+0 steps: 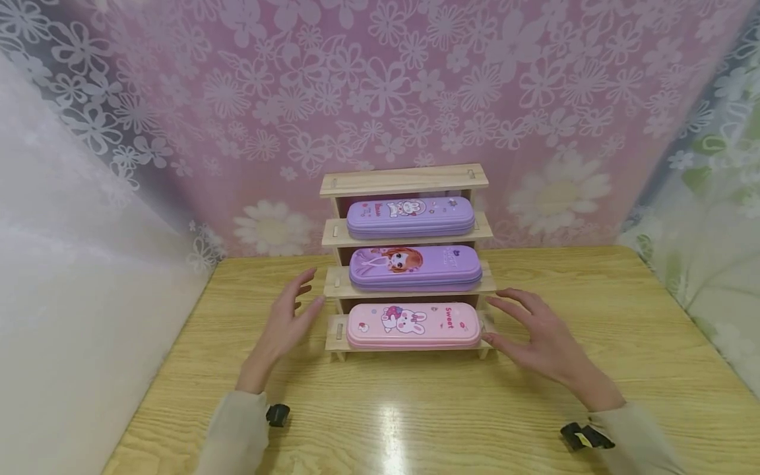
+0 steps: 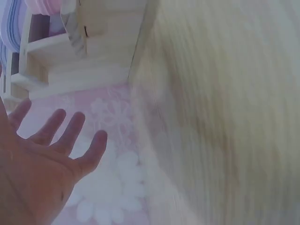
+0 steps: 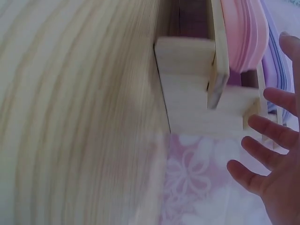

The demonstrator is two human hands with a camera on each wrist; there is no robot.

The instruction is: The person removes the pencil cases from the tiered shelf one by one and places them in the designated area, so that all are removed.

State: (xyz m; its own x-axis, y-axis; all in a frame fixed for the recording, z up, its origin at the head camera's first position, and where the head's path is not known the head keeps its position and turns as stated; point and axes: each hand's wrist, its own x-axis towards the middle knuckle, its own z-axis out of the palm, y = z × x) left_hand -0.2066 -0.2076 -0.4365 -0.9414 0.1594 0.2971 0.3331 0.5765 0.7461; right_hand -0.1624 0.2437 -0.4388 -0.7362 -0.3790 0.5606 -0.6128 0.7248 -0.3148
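Centre of frame: rack (image 1: 404,179) bearing three cases (image 1: 433,340), flanked by left hand (image 1: 285,326) and right hand (image 1: 549,346), fingers spread. I judge this a squaring-up step; the next move calls for light, even contact.

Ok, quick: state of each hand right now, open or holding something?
Left hand: open, holding nothing, beside the rack.
Right hand: open, holding nothing, at the rack's other end; contact unclear.

Soft, diffuse light lit the table (image 1: 332,422), leaving white glare on its near middle. Shadow darkened the rack (image 1: 410,179) beneath its boards. Both wrist views looked hazy and soft.
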